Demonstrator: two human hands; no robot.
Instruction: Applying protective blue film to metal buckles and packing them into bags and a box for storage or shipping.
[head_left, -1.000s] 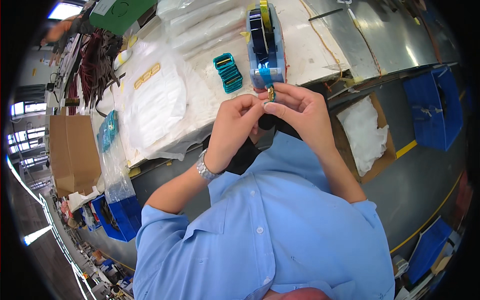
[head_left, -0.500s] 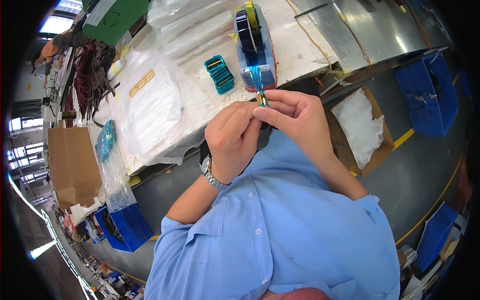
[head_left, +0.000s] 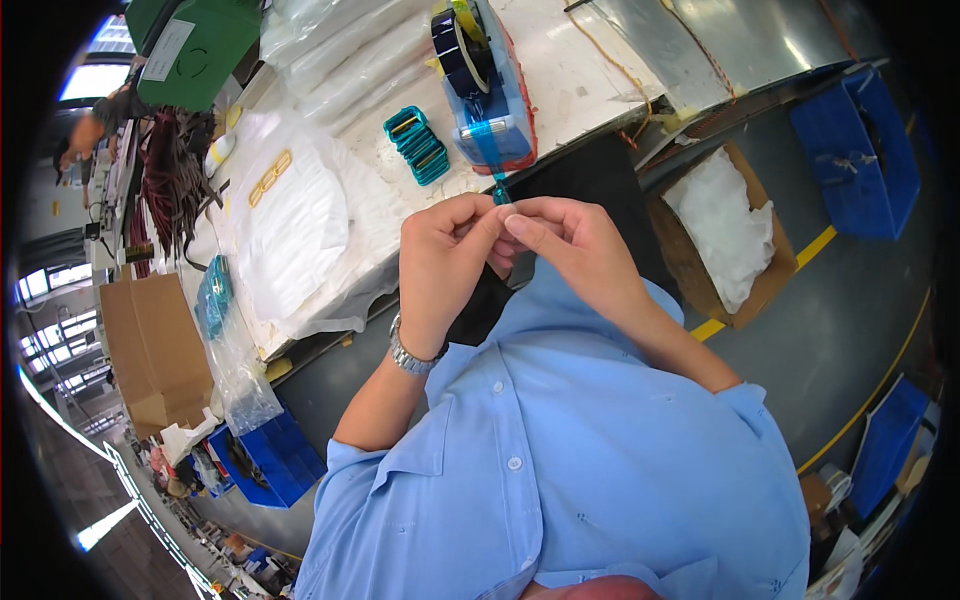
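Note:
My left hand (head_left: 440,250) and my right hand (head_left: 575,245) meet at the bench edge, fingertips pinched together on a small gold buckle wrapped in blue film (head_left: 503,192), mostly hidden by the fingers. A strip of shiny blue tape (head_left: 486,146) runs from it up to the front of a grey-blue tape dispenser (head_left: 510,120). Inside the dispenser sit a dark roll (head_left: 455,55) and a yellow roll. Left of it lies a stack of blue-wrapped gold buckles (head_left: 416,147). Farther left, bare gold buckles (head_left: 270,178) rest in a row on a white sheet (head_left: 295,215).
Clear plastic bags (head_left: 340,45) lie at the back of the bench. A green box (head_left: 190,50) stands back left. A carton (head_left: 690,190) with white plastic is on the floor at right, a blue bin (head_left: 860,160) beyond it. Another carton (head_left: 155,345) stands left.
Both hands have shifted slightly left and the left fingers now point up. The buckle's gold face no longer shows, and the tape looks flatter. The whole view has shifted a little.

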